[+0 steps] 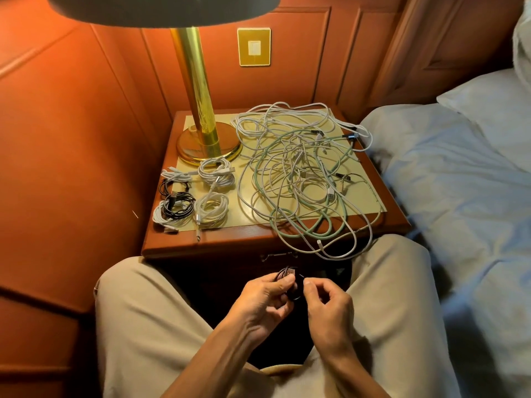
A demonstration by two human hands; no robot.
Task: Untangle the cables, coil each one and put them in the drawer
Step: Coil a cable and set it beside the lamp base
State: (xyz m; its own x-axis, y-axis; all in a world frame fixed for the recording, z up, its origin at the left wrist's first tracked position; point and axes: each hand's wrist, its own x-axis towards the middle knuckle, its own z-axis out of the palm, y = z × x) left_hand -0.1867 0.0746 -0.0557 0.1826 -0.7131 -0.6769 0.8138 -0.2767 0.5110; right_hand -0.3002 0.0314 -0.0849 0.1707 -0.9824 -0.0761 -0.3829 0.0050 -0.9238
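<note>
A small black cable coil (pixel 296 294) sits between my hands, low in front of the nightstand. My left hand (pixel 263 301) grips the coil with thumb and fingers. My right hand (pixel 327 307) pinches the coil's right side. On the nightstand top (pixel 247 231) lies a big tangle of white and pale green cables (pixel 301 170), with loops hanging over the front edge. Several coiled cables, white (pixel 215 170) and black (pixel 178 206), lie at the front left. The drawer front with its metal handle (pixel 278 256) is in shadow below the top.
A brass lamp (pixel 201 130) stands at the back left of the nightstand, its shade overhead. A bed with white sheets (pixel 459 196) runs along the right. Orange padded wall panels (pixel 71 153) close in the left. My knees flank the drawer.
</note>
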